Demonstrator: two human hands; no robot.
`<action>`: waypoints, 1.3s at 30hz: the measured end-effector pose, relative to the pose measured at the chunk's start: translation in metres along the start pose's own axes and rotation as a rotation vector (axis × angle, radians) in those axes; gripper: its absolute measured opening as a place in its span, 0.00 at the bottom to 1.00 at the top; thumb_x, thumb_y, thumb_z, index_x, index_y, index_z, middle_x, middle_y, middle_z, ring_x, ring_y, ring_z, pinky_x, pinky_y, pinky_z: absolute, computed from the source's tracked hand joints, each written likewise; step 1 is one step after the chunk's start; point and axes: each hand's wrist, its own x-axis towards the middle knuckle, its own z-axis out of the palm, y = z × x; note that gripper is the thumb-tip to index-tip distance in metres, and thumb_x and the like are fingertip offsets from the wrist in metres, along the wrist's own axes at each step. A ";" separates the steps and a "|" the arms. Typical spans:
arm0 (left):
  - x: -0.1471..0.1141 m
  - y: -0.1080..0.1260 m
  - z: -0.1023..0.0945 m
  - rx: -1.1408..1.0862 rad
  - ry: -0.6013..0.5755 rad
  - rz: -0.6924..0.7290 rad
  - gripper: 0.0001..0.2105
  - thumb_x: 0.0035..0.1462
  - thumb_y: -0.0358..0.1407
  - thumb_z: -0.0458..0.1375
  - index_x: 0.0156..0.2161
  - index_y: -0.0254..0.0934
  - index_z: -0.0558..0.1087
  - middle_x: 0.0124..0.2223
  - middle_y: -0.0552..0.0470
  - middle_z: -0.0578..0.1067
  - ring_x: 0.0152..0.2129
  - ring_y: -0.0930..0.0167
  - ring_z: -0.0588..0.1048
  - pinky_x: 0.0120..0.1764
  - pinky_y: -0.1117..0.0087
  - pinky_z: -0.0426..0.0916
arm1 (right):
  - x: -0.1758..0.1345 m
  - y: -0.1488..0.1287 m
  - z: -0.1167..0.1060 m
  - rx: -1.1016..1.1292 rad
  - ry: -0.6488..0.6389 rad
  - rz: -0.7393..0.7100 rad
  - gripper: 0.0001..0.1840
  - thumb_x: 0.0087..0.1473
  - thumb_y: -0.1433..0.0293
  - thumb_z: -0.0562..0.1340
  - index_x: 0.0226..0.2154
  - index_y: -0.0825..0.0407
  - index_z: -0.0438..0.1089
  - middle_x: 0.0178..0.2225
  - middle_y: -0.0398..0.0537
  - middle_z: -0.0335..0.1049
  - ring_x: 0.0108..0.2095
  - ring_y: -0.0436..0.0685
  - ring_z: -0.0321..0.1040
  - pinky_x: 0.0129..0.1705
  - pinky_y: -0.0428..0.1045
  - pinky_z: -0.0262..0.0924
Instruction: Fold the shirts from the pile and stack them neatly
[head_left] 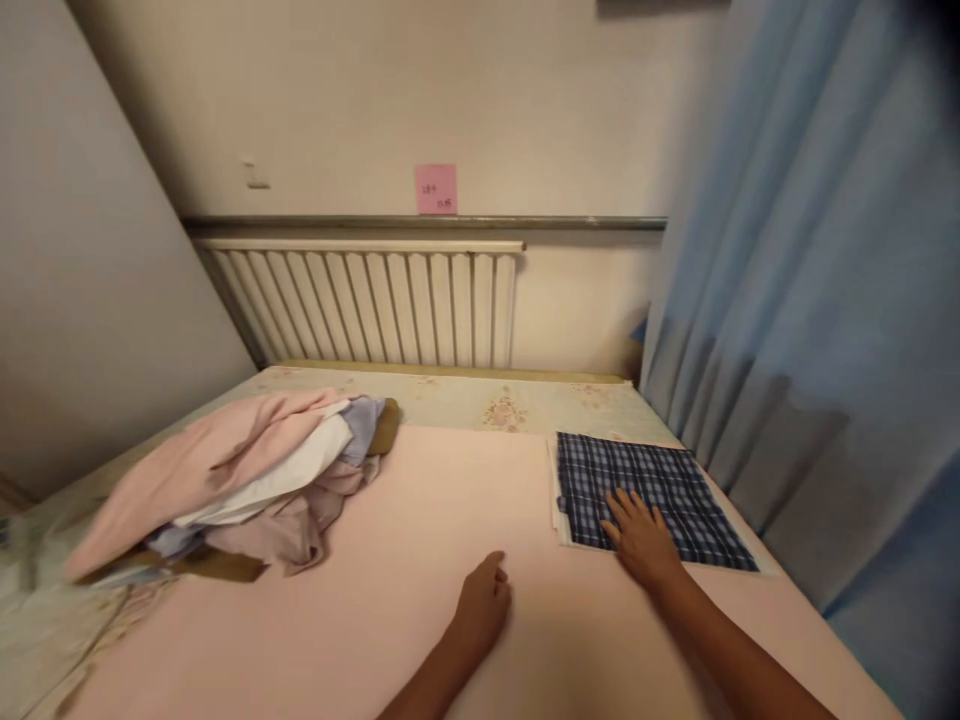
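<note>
My right hand (641, 535) lies flat with spread fingers on a folded navy plaid shirt or cloth (675, 490). Pale folded fabric (556, 500) shows along the edges beneath the plaid. My left hand (482, 600) is over the pink sheet, left of that stack. Its fingers are loosely curled and no object shows in them. To the far left rests a loose heap of clothes, with a pink garment (217, 450) on top. White cloth (292, 475), a mauve garment (292, 525) and bluish-grey fabric (365, 420) stick out from under it.
The pink sheet (450, 480) covers a bed with a floral mattress (502, 408) at the back. Behind stand a white radiator (375, 305), a pipe (555, 222) and a wall with a pink note (436, 190). Blue curtains (787, 300) hang close along the right side.
</note>
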 end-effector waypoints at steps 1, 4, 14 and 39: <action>-0.010 -0.006 -0.009 0.003 0.009 0.002 0.22 0.46 0.30 0.52 0.50 0.36 0.70 0.36 0.48 0.76 0.33 0.67 0.72 0.40 0.67 0.64 | -0.005 -0.004 0.003 -0.086 0.017 -0.023 0.22 0.56 0.63 0.55 0.52 0.48 0.67 0.62 0.54 0.55 0.65 0.67 0.41 0.61 0.69 0.34; -0.037 -0.025 -0.035 0.011 0.040 -0.016 0.20 0.48 0.32 0.50 0.48 0.34 0.69 0.33 0.51 0.75 0.30 0.69 0.72 0.37 0.68 0.64 | -0.017 -0.022 0.012 -0.293 0.142 -0.085 0.25 0.58 0.62 0.51 0.54 0.55 0.65 0.60 0.60 0.57 0.63 0.69 0.47 0.59 0.69 0.41; -0.092 -0.090 -0.113 -0.149 0.143 -0.163 0.14 0.49 0.41 0.48 0.39 0.37 0.69 0.21 0.57 0.69 0.19 0.70 0.72 0.23 0.71 0.63 | -0.130 -0.130 0.104 -0.131 0.276 -0.572 0.20 0.59 0.65 0.53 0.49 0.54 0.70 0.51 0.55 0.70 0.51 0.62 0.68 0.50 0.57 0.66; -0.040 -0.056 -0.400 0.851 0.848 -0.186 0.29 0.57 0.38 0.51 0.62 0.29 0.52 0.64 0.34 0.57 0.63 0.55 0.50 0.59 0.50 0.48 | -0.167 -0.173 0.123 -0.274 0.352 -0.735 0.20 0.56 0.72 0.55 0.51 0.52 0.68 0.53 0.50 0.69 0.53 0.60 0.66 0.51 0.55 0.63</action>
